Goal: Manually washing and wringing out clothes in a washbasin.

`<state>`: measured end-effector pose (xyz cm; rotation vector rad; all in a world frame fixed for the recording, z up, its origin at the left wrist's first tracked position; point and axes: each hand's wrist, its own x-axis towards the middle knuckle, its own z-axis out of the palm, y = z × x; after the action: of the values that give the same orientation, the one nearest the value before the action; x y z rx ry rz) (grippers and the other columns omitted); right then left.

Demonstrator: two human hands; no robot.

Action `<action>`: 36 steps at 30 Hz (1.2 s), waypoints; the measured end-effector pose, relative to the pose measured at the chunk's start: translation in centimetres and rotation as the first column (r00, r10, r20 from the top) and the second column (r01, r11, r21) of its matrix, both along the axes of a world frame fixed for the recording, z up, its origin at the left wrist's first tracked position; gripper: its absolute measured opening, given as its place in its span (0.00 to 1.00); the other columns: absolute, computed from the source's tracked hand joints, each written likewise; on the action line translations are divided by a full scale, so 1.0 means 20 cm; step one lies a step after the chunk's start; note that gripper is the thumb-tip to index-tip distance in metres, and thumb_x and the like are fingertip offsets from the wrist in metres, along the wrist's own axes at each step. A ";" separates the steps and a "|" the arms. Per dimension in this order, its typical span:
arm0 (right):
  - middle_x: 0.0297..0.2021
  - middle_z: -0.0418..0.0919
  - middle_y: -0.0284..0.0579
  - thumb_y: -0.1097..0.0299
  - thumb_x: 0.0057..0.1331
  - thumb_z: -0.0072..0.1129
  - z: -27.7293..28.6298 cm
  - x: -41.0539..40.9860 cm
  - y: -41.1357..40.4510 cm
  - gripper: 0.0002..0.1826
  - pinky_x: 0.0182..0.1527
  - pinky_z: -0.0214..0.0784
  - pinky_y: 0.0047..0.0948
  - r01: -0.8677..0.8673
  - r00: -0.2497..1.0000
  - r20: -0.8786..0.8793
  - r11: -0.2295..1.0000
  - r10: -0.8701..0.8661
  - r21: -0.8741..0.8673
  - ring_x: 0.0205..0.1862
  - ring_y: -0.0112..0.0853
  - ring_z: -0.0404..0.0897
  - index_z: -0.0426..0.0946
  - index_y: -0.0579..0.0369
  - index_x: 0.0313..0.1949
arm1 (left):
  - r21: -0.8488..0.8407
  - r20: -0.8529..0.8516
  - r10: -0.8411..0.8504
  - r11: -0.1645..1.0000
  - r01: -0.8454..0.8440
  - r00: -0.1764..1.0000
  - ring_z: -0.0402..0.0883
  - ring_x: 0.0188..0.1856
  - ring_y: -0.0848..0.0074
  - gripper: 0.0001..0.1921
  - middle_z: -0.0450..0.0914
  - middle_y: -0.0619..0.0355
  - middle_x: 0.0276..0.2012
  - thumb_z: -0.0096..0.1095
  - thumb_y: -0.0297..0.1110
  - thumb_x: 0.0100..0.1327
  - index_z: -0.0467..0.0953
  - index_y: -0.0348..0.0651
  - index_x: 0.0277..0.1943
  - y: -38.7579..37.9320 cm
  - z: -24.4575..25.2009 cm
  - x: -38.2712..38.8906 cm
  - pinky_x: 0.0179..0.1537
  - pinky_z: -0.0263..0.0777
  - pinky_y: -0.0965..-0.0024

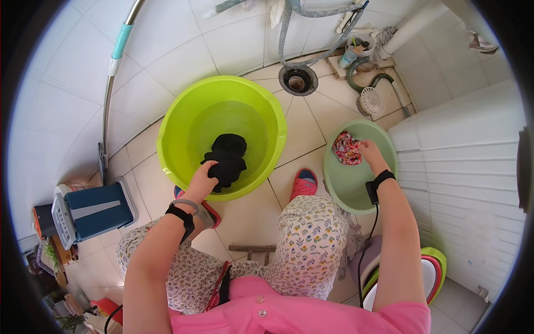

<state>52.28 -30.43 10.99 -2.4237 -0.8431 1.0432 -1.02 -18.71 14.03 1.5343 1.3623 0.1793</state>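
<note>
A large lime-green plastic basin (179, 112) stands on the tiled floor, with what looks like clear water in it. Black cloth (227, 165) lies in it in a bunched heap, and my left hand (204, 177) grips its near left edge. To the right is a smaller pale green basin (346, 188). In it a crumpled red patterned cloth (347, 149) rests towards the far left side. The fingers of my right hand (370, 152) are at this cloth's right edge; whether they pinch it cannot be told.
An open floor drain (297, 81) with grey hoses above it lies beyond the basins. A blue mop bucket (98, 213) and an upright mop pole (109, 92) are at left. A white ridged appliance or panel (459, 167) stands at right, with stacked basins (436, 271) near my right elbow.
</note>
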 end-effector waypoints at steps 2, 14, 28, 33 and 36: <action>0.50 0.75 0.57 0.61 0.61 0.56 -0.20 0.13 -0.13 0.28 0.48 0.71 0.38 -0.024 0.993 0.119 0.999 0.028 -0.037 0.50 0.40 0.76 0.68 0.63 0.58 | 0.063 -0.069 -0.117 0.991 0.121 0.991 0.74 0.54 0.57 0.26 0.75 0.44 0.49 0.59 0.25 0.53 0.69 0.40 0.58 0.01 -0.05 0.06 0.58 0.65 0.65; 0.51 0.69 0.55 0.68 0.47 0.70 -0.52 -0.09 0.04 0.32 0.60 0.60 0.44 -0.128 0.902 0.410 0.991 0.133 -0.039 0.58 0.51 0.65 0.65 0.57 0.51 | -0.115 -0.236 -0.525 0.850 0.513 0.818 0.68 0.60 0.50 0.28 0.67 0.39 0.61 0.56 0.37 0.60 0.65 0.41 0.63 0.08 -0.25 0.27 0.61 0.64 0.61; 0.46 0.78 0.49 0.61 0.61 0.58 -0.12 0.02 -0.07 0.21 0.50 0.69 0.34 -0.273 0.961 0.031 0.961 0.274 -0.030 0.47 0.38 0.78 0.74 0.60 0.50 | -0.069 -0.580 -0.667 0.611 0.789 0.466 0.74 0.54 0.54 0.24 0.75 0.44 0.52 0.54 0.39 0.62 0.68 0.42 0.60 0.74 0.76 0.06 0.57 0.67 0.58; 0.44 0.79 0.48 0.65 0.64 0.56 0.34 -0.41 0.41 0.18 0.50 0.69 0.32 -0.430 0.902 0.082 0.867 0.423 0.253 0.46 0.35 0.78 0.74 0.61 0.50 | 0.097 -0.506 -0.707 0.522 0.847 0.494 0.74 0.54 0.54 0.25 0.75 0.45 0.52 0.56 0.39 0.60 0.68 0.43 0.61 0.86 0.66 -0.09 0.56 0.67 0.58; 0.44 0.79 0.44 0.66 0.65 0.55 0.54 -0.73 0.71 0.17 0.50 0.69 0.30 -0.545 0.823 0.009 0.784 0.568 0.298 0.46 0.31 0.77 0.73 0.60 0.51 | -0.042 -0.395 -0.739 0.608 0.793 0.545 0.73 0.55 0.55 0.29 0.75 0.44 0.53 0.61 0.42 0.57 0.67 0.41 0.61 0.77 0.30 -0.06 0.57 0.66 0.59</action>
<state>37.63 -16.24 21.75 -1.9024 -1.6254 1.1037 -2.18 -3.29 19.98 2.2437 0.8110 -0.6300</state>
